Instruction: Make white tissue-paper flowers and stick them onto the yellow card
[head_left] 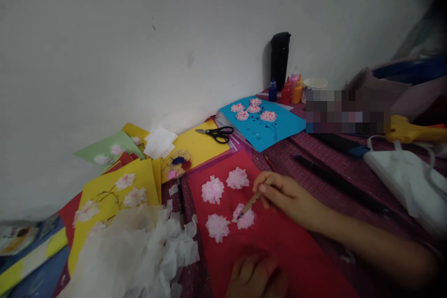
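Observation:
My right hand point(281, 193) is closed around a slim tan paintbrush point(254, 200). Its dark tip meets the lower right of several pink-and-white paper flowers point(245, 215) on a red sheet point(279, 251). Close by on the same sheet is the lower left flower point(217, 227), with the upper left flower point(213, 190) and the upper right flower point(238, 178) above. At the bottom edge, my left hand point(256, 277) rests on the red sheet, its bent fingers a little apart and nothing seen in them. Part of that hand is dark and cut off.
Torn white tissue point(136, 251) heaps over a yellow flower card point(115, 191) on the left. Behind are black scissors point(220, 134), a paint palette point(178, 163) and a blue flower card point(261, 123). Paint bottles point(286, 91) stand beside a black flask point(280, 60); a yellow glue gun point(412, 130) lies right.

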Action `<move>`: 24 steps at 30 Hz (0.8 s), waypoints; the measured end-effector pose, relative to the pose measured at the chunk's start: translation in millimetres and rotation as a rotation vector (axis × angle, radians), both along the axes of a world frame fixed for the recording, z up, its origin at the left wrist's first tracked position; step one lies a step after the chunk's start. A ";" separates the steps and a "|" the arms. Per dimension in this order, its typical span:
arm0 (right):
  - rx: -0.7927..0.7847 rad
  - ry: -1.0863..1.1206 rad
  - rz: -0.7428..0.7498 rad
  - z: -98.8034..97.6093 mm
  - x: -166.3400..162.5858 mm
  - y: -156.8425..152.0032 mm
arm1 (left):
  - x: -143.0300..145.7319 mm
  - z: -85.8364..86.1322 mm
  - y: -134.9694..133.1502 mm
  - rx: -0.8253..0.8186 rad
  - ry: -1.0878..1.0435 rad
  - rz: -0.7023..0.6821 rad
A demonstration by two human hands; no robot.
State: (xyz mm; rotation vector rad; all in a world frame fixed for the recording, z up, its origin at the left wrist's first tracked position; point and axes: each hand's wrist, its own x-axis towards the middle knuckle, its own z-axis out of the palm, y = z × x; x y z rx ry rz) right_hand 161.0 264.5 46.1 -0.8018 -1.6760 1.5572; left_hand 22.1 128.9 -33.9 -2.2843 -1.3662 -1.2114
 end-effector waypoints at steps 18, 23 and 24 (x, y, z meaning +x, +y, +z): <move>-0.368 0.114 -0.142 40.5 -97.7 67.8 | -3.7 -20.1 2.6 0.104 0.019 0.036; -0.399 0.079 -0.167 29.5 -160.4 92.2 | -3.3 -49.8 4.3 0.139 0.016 0.071; -0.400 0.070 -0.159 27.4 -170.4 94.2 | -3.0 -51.7 4.5 0.148 -0.015 0.083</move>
